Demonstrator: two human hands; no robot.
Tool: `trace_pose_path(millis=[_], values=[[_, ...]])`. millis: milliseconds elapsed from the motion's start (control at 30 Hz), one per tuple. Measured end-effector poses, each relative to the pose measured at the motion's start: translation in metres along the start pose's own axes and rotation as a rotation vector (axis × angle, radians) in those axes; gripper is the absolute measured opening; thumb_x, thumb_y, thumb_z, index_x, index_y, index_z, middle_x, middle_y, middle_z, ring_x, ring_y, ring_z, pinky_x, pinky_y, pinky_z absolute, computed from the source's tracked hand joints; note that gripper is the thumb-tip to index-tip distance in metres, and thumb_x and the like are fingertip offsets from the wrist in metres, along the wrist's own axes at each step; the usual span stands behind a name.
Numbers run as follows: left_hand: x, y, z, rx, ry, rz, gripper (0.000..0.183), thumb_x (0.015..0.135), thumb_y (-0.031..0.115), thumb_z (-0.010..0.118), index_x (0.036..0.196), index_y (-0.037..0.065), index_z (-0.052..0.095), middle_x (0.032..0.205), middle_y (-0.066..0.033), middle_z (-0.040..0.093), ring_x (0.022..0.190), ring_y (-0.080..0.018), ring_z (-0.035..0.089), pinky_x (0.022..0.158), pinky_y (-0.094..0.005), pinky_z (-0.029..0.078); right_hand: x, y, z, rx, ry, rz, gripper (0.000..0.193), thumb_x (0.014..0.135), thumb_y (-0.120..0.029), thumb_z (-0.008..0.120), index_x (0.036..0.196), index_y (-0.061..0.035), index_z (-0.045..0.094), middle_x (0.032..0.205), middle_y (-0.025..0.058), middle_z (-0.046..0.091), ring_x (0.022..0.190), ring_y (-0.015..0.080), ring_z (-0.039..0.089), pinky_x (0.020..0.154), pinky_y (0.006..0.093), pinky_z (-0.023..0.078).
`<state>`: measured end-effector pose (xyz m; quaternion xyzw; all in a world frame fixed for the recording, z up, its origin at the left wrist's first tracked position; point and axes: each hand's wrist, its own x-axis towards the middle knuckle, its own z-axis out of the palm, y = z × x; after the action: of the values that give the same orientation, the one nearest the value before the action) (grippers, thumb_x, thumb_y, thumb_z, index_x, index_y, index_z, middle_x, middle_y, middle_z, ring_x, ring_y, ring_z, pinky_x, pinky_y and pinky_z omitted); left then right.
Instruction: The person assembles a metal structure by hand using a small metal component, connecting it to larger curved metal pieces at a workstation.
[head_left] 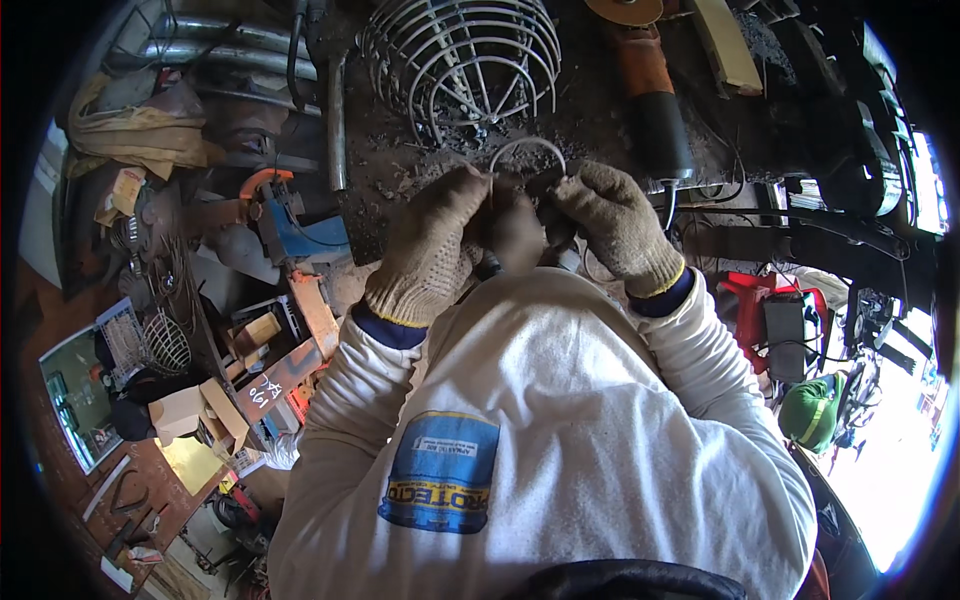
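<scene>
Both my hands wear tan knit work gloves. A thin metal rod [527, 141], bent into an arch, spans between them. One end of the arch sits in my left hand [425, 243], whose fingers are closed round it. At the other end my right hand [618, 222] pinches the rod with thumb and fingers. Below the arch, between my hands, is a brown rounded shape that I cannot make out. Just beyond the rod, a round cage of metal wire hoops [460, 60] stands on the dark, debris-strewn workbench [385, 150].
An orange and black angle grinder [655, 100] lies at the right of the bench, its cable trailing toward me. Beside it is a wooden block [727, 50]. A metal pipe [337, 130] lies left of the cage. Blue metal [300, 232] and cluttered shelving stand at left.
</scene>
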<state>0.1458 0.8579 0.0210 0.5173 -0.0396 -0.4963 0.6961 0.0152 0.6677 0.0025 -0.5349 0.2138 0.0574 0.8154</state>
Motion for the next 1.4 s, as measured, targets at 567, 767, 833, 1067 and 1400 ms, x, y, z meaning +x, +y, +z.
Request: trace_pose_path(millis=[567,767,833,1067,1400], values=[[-0.081,0.016,0.032,0.096,-0.270,-0.385,0.042,0.104,0.043,0.050,0.088,0.005,0.060,0.064,-0.0014,0.053,0.047,-0.0111,0.047,0.045,-0.0256,0.037,-0.093,-0.019,0.031,0.003,-0.201,-0.112,0.041,0.102,-0.039,0.055,0.086,-0.0032,0.067,0.078,0.0019,0.066,0.070,0.0104,0.059,0.061,0.0262,0.046],[-0.079,0.003,0.025,-0.210,-0.407,-0.441,0.039,0.105,0.042,0.048,0.095,0.005,0.058,0.063,-0.0021,0.049,0.049,-0.0130,0.046,0.047,-0.0264,0.038,-0.091,-0.017,0.022,-0.107,-0.311,-0.116,0.038,0.105,-0.035,0.050,0.091,-0.0034,0.065,0.071,0.0027,0.062,0.065,0.0128,0.060,0.059,0.0304,0.048],[-0.081,-0.005,0.035,-0.059,-0.099,-0.250,0.042,0.105,0.045,0.046,0.094,0.006,0.058,0.061,-0.0016,0.048,0.047,-0.0115,0.045,0.045,-0.0267,0.038,-0.087,-0.015,0.022,-0.089,-0.255,-0.109,0.038,0.105,-0.035,0.049,0.091,-0.0034,0.065,0.070,0.0027,0.062,0.065,0.0124,0.060,0.058,0.0300,0.048],[-0.024,0.030,0.037,0.109,-0.083,0.092,0.025,0.102,0.020,0.055,0.117,0.001,0.060,0.093,-0.0079,0.070,0.073,-0.0133,0.065,0.062,-0.0251,0.054,-0.032,-0.034,0.012,0.194,0.043,-0.124,0.027,0.104,-0.024,0.053,0.118,-0.0027,0.062,0.080,0.0021,0.063,0.064,0.0072,0.055,0.058,0.0226,0.045],[0.042,-0.022,-0.016,0.338,0.286,0.239,0.022,0.099,0.023,0.061,0.106,0.004,0.069,0.094,-0.0036,0.071,0.082,-0.0121,0.061,0.075,-0.0286,0.049,0.050,0.002,0.008,0.077,0.156,-0.212,0.028,0.098,-0.018,0.063,0.120,-0.0017,0.065,0.102,0.0042,0.069,0.088,0.0106,0.063,0.079,0.0269,0.051]])
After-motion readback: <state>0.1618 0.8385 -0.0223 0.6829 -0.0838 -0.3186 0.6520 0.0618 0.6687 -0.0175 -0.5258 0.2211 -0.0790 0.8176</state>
